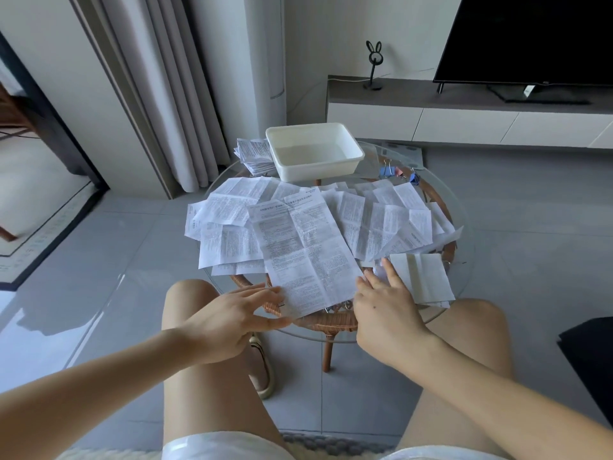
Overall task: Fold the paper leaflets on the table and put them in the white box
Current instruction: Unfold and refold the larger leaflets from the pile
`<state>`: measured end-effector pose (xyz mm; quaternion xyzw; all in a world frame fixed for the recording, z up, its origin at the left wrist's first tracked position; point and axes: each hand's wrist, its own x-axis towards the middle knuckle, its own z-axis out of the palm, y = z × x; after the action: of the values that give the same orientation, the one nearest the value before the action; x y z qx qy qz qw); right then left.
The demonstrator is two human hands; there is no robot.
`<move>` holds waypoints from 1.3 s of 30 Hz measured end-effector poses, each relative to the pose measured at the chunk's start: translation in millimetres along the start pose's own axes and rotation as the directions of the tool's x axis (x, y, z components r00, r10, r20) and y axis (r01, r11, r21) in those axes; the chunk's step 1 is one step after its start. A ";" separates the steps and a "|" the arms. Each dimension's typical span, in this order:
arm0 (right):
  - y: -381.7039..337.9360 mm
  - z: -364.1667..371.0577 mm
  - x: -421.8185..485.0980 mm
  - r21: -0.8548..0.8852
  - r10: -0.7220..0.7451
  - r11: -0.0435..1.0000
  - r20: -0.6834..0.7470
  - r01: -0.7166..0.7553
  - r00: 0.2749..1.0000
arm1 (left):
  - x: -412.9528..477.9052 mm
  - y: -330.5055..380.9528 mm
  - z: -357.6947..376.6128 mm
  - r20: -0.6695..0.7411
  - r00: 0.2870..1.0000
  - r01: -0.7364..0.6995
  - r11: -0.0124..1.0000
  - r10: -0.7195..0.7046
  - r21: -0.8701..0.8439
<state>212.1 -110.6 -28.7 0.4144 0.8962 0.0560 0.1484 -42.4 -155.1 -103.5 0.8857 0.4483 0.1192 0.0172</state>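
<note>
A large unfolded printed leaflet (305, 250) lies on top of several scattered leaflets (381, 214) on the round glass table (461, 224). My left hand (232, 320) reaches its straight fingers to the leaflet's near left corner. At the near right edge my right hand (384, 307) rests with its fingers spread and straight. The white box (313, 156) stands at the far side of the table and looks empty. A stack of folded leaflets (255, 156) sits just left of the box.
A blank folded sheet (421, 277) lies right of my right hand. Blue binder clips (389, 171) lie right of the box. The table has a rattan frame (331, 322). My knees sit under the near rim. A TV cabinet (464, 117) stands behind.
</note>
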 end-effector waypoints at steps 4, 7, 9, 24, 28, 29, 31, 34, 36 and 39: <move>-28.0 -60.0 -13.3 -0.082 -0.151 0.985 -0.019 0.149 0.988 | 6.7 2.7 -7.3 0.015 1.000 -0.001 1.000 0.001 -0.027; -38.3 -85.7 -4.2 -0.124 -0.212 0.969 0.029 0.214 0.977 | 12.1 5.8 -9.8 0.001 1.000 -0.015 0.997 0.015 -0.081; -35.1 -69.8 14.3 -0.159 -0.197 0.966 0.068 0.205 0.978 | 11.5 10.8 -11.4 -0.022 1.000 -0.020 0.997 0.018 -0.081; -2.4 11.1 -23.1 0.331 -0.182 0.920 -0.114 0.210 0.977 | 15.0 16.0 -3.4 0.075 0.991 0.118 0.985 -0.109 -0.124; 33.2 -20.2 -2.3 0.638 0.032 0.764 -0.184 0.095 0.982 | 16.0 21.8 -8.0 0.064 0.940 0.333 0.854 -0.336 -0.399; 38.9 -23.4 8.3 0.649 0.053 0.756 -0.182 0.079 0.982 | 18.2 22.7 -9.1 0.058 0.928 0.356 0.827 -0.369 -0.435; 43.3 -22.1 34.9 0.605 0.062 0.796 -0.126 0.027 0.990 | 20.8 20.9 -8.0 0.043 0.863 0.453 0.735 -0.503 -0.505; 40.2 -4.8 66.2 0.519 0.079 0.854 -0.060 -0.036 0.995 | 27.2 26.3 -4.1 -0.043 0.706 0.554 0.590 -0.707 -0.588; 35.4 4.9 78.7 0.478 0.066 0.878 -0.061 -0.029 0.996 | 32.1 31.5 -2.8 -0.089 0.602 0.588 0.515 -0.794 -0.624; 29.2 11.7 84.2 0.392 0.029 0.920 -0.100 0.012 0.995 | 37.5 30.8 0.0 -0.252 0.543 0.685 0.597 -0.801 -0.418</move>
<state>185.4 -28.0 -51.8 0.4362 0.8938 -0.1025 0.0154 3.3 -143.5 -91.9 0.5492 0.7557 0.3450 0.0911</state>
